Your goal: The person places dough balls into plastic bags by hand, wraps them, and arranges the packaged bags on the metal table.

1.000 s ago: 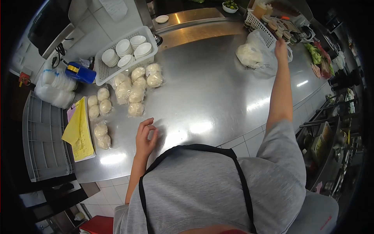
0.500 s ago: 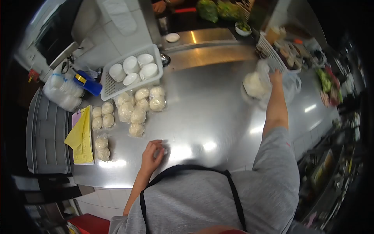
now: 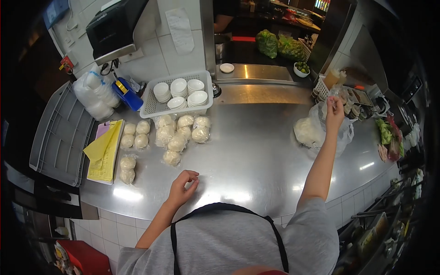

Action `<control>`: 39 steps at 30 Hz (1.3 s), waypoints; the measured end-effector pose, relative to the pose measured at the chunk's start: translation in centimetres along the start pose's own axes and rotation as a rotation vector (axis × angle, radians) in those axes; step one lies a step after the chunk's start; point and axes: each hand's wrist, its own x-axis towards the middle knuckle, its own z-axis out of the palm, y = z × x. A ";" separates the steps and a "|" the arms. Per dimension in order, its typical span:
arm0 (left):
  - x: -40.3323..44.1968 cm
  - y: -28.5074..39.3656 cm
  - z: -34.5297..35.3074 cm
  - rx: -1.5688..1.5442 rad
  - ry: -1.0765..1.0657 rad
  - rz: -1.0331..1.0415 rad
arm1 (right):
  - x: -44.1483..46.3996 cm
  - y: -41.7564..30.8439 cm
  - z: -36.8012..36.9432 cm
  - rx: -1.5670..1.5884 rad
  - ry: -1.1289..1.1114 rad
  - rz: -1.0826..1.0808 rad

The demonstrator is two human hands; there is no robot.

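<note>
My right hand (image 3: 335,111) is pinched closed on the gathered top of a clear plastic bag (image 3: 343,137) at the right of the steel table (image 3: 252,156). White dough-like contents (image 3: 308,131) show through the plastic to its left. Fingers curled but apart, my left hand (image 3: 183,187) rests near the table's front edge and holds nothing. Behind it, wrapped dough balls (image 3: 177,143) lie in several clear packs. Further left are a pack of several balls (image 3: 135,134) and a smaller pack (image 3: 128,168).
A white basket (image 3: 151,110) with stacked small bowls stands at the back left. Beside the left edge are yellow papers (image 3: 102,158) and a grey crate (image 3: 59,137). Bottles (image 3: 332,79) and greens (image 3: 384,131) sit at the right. Part of another person's arm (image 3: 223,22) shows beyond the counter.
The camera view has shifted. My right hand has lifted and drawn back from the white rack, with the bag's top now pinched in its fingers. My left hand keeps nearly the same pose.
</note>
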 end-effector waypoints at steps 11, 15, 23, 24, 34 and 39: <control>2.8 10.0 -2.9 -0.060 0.144 0.388 | -14.6 -24.4 1.5 0.260 -1.149 -0.259; 2.4 9.1 -4.4 -0.108 -0.161 0.298 | -19.8 -26.5 4.0 0.361 -1.282 -0.349; 1.1 6.7 -5.6 -0.281 -0.570 -0.116 | -20.4 -27.2 3.3 0.365 -1.332 -0.398; 1.1 6.5 -5.4 -0.280 -0.571 -0.118 | -20.3 -27.1 3.1 0.366 -1.331 -0.396; 3.9 6.7 -5.5 0.092 -0.093 0.020 | -19.4 -24.5 3.2 -0.090 -1.094 -0.365; 4.1 5.7 -3.0 0.022 -0.074 0.104 | -20.6 -27.5 5.0 0.017 -0.920 -0.373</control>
